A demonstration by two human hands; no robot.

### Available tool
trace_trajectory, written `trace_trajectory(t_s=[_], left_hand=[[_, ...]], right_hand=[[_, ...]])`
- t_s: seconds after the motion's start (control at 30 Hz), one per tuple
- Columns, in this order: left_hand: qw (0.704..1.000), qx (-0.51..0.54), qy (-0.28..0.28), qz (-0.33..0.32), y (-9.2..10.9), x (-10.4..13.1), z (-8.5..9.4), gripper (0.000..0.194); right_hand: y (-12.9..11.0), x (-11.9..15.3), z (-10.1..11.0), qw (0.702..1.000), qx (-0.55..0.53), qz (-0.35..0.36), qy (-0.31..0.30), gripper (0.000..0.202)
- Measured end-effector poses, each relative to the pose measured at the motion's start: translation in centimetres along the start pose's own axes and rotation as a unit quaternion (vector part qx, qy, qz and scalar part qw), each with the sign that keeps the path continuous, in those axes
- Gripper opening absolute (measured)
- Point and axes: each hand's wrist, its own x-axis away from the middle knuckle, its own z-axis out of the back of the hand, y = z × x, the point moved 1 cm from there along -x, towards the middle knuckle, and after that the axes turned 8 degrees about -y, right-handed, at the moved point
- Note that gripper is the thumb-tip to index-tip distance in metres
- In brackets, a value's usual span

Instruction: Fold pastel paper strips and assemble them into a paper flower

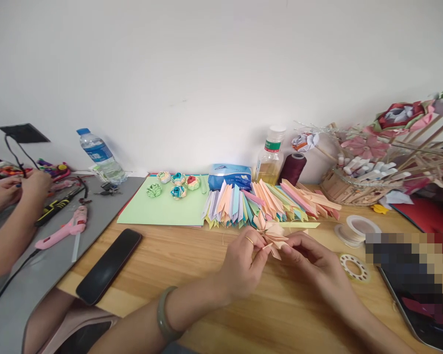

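A peach folded-paper flower [272, 233] with pointed petals is held up between my two hands, above the wooden table. My left hand [245, 255], with a ring and a bangle on its arm, pinches the flower's left and lower petals. On the other side, my right hand [310, 253] grips a petal between thumb and fingers. Just behind them stand rows of folded paper strips [229, 204] in several pastel colours. Small finished paper flowers [178, 191] rest on a light green sheet [158, 212] to the left.
A phone [109, 265] lies at left, near a pink glue gun [69, 228] and a co-worker's hands [33, 187]. Bottles [270, 157], purple thread [292, 168] and a basket [348, 189] line the wall. Tape rolls [358, 229] and a tablet [413, 295] sit right.
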Motion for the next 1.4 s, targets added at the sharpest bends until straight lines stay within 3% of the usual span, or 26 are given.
trace_trajectory(t_s=[0.17, 0.37, 0.7, 1.4], left_hand=[[0.998, 0.051, -0.020, 0.033, -0.1, -0.1, 0.2, 0.010], [0.980, 0.168, -0.062, 0.089, 0.0, -0.5, 0.4, 0.017], [0.943, 0.290, -0.063, 0.149, 0.1, -1.0, 0.5, 0.028], [0.887, 0.426, -0.065, 0.167, -0.5, -1.6, 0.9, 0.032]], right_hand=[[0.1, -0.2, 0.3, 1.000, -0.004, -0.011, 0.001, 0.021], [0.2, -0.5, 0.4, 0.998, -0.035, 0.013, 0.044, 0.022], [-0.2, -0.5, 0.9, 0.997, -0.076, -0.018, 0.018, 0.025], [-0.4, -0.2, 1.1, 0.999, -0.026, 0.011, 0.025, 0.027]])
